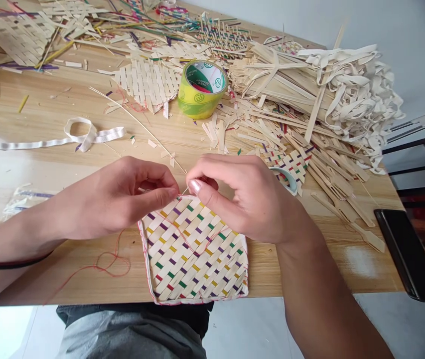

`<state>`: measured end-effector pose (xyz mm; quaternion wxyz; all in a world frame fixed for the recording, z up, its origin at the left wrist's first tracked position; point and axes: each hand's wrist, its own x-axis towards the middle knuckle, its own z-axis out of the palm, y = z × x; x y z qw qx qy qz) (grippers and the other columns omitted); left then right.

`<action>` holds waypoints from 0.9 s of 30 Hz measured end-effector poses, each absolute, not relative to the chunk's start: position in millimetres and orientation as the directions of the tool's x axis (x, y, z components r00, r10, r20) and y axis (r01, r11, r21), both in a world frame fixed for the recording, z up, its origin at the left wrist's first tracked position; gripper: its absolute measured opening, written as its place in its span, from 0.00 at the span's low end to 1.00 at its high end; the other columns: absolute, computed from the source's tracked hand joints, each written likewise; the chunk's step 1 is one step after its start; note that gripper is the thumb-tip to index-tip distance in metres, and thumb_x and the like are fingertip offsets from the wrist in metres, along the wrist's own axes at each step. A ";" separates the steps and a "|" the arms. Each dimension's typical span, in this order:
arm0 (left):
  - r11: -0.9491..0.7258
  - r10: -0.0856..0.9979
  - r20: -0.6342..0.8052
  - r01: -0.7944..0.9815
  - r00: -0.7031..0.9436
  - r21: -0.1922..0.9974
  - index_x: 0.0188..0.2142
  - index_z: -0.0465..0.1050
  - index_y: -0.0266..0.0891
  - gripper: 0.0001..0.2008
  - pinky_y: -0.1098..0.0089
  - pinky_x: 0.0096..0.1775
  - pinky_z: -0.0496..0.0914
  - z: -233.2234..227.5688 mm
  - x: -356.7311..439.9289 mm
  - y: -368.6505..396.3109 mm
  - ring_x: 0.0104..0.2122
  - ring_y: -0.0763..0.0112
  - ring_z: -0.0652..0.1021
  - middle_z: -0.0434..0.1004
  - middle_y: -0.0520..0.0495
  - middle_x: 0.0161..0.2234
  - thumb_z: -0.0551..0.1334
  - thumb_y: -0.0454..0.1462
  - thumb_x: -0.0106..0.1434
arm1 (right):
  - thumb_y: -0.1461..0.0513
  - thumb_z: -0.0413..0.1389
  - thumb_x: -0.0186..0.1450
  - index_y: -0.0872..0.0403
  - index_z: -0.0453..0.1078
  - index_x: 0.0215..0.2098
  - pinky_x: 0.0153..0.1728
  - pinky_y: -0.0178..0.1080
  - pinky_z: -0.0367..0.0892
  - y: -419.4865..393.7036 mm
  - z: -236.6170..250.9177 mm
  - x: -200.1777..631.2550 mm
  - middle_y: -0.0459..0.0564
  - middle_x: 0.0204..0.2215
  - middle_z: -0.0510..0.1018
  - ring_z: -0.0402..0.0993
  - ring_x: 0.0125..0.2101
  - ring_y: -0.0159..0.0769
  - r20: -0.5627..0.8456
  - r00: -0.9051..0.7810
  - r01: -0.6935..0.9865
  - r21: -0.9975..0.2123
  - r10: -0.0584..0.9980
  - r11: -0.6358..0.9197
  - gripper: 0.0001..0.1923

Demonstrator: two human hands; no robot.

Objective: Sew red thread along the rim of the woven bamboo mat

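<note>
A woven bamboo panel (pixel 197 249) with purple, green, yellow and red pieces lies at the table's front edge. White tape stitched with red thread binds its visible borders. At its far edge, the fingers of my left hand (pixel 137 194) are pinched, with red thread (pixel 117 257) at them; the thread trails loosely over the panel and table. Close by, my right hand (pixel 238 194) pinches by the panel's upper edge, where a thin bamboo strip (pixel 141 125) reaches its fingertips. That strip slants away to the upper left. My fingers hide the exact grip points.
Behind my hands stands a yellow-green tape roll (pixel 199 102). White elastic (pixel 100 134) lies to the left. Bundled bamboo strips (pixel 272 75), white ribbon (pixel 361 94) and loose scraps cover the back right. A phone (pixel 408 254) rests at the right edge; another tape roll (pixel 289 180) sits beside my right wrist.
</note>
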<state>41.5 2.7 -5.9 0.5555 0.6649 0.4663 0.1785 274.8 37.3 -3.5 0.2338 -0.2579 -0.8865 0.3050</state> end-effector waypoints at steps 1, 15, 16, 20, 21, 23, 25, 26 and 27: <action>0.050 0.820 -0.283 0.430 0.498 0.901 0.37 0.80 0.41 0.12 0.76 0.26 0.66 -6.1 41.3 2.6 0.27 0.74 0.74 0.79 0.53 0.30 0.62 0.44 0.72 | 0.68 0.53 0.73 0.55 0.68 0.32 0.32 0.36 0.57 37.2 -3.4 274.6 0.43 0.26 0.69 0.60 0.26 0.29 0.259 -0.758 0.313 -0.659 0.598 0.684 0.10; -0.069 0.838 -0.202 0.465 0.507 0.883 0.39 0.81 0.40 0.09 0.74 0.32 0.71 -6.8 41.8 1.8 0.32 0.70 0.81 0.86 0.51 0.35 0.62 0.40 0.70 | 0.69 0.53 0.72 0.55 0.68 0.32 0.33 0.37 0.57 36.1 -5.3 273.3 0.44 0.27 0.69 0.62 0.28 0.30 0.252 -0.774 0.321 -0.634 0.581 0.703 0.10; -0.069 0.837 -0.203 0.466 0.508 0.882 0.39 0.81 0.40 0.09 0.75 0.32 0.71 -7.2 41.9 1.6 0.32 0.70 0.81 0.86 0.51 0.35 0.62 0.40 0.70 | 0.69 0.53 0.72 0.55 0.69 0.32 0.33 0.37 0.57 36.3 -5.7 273.2 0.44 0.27 0.69 0.62 0.28 0.30 0.246 -0.776 0.324 -0.635 0.581 0.701 0.10; -0.049 0.832 -0.224 0.470 0.508 0.882 0.39 0.80 0.40 0.10 0.75 0.31 0.70 -7.7 41.3 1.7 0.31 0.71 0.80 0.84 0.52 0.34 0.62 0.41 0.71 | 0.69 0.53 0.72 0.55 0.68 0.32 0.32 0.36 0.57 37.6 -7.5 272.6 0.44 0.26 0.70 0.62 0.27 0.30 0.221 -0.778 0.341 -0.639 0.588 0.690 0.10; -0.048 0.831 -0.230 0.478 0.507 0.877 0.39 0.80 0.40 0.11 0.75 0.30 0.69 -7.3 41.1 1.9 0.30 0.72 0.78 0.82 0.52 0.32 0.62 0.42 0.71 | 0.69 0.53 0.72 0.55 0.69 0.32 0.32 0.36 0.57 37.8 -8.1 272.4 0.44 0.27 0.70 0.62 0.27 0.30 0.218 -0.777 0.343 -0.639 0.590 0.688 0.10; -0.051 0.834 -0.245 0.511 0.495 0.858 0.35 0.78 0.40 0.15 0.74 0.25 0.64 -6.6 40.7 2.7 0.25 0.74 0.71 0.74 0.53 0.26 0.60 0.46 0.72 | 0.69 0.53 0.73 0.56 0.69 0.32 0.33 0.37 0.57 38.0 -9.0 271.8 0.45 0.27 0.71 0.63 0.28 0.30 0.223 -0.776 0.342 -0.638 0.590 0.690 0.10; -0.045 0.840 -0.262 0.541 0.476 0.840 0.31 0.76 0.39 0.20 0.73 0.21 0.58 -6.4 40.2 3.4 0.22 0.75 0.65 0.66 0.54 0.23 0.59 0.50 0.73 | 0.69 0.53 0.73 0.56 0.69 0.32 0.33 0.37 0.57 37.9 -9.3 271.5 0.45 0.28 0.72 0.64 0.28 0.30 0.228 -0.774 0.340 -0.637 0.590 0.692 0.10; -0.038 0.840 -0.267 0.543 0.472 0.839 0.30 0.76 0.39 0.21 0.73 0.21 0.57 -6.8 39.8 3.6 0.22 0.75 0.64 0.65 0.54 0.22 0.59 0.50 0.73 | 0.69 0.53 0.73 0.55 0.69 0.32 0.33 0.37 0.57 37.7 -9.2 271.5 0.45 0.28 0.72 0.64 0.28 0.30 0.230 -0.773 0.341 -0.636 0.591 0.693 0.10; -0.030 0.839 -0.270 0.535 0.472 0.844 0.31 0.77 0.39 0.20 0.73 0.22 0.58 -7.5 39.3 3.9 0.22 0.75 0.65 0.66 0.53 0.23 0.59 0.50 0.73 | 0.69 0.53 0.73 0.55 0.69 0.32 0.33 0.37 0.57 37.5 -9.0 271.6 0.44 0.27 0.71 0.63 0.28 0.30 0.232 -0.772 0.342 -0.634 0.592 0.694 0.10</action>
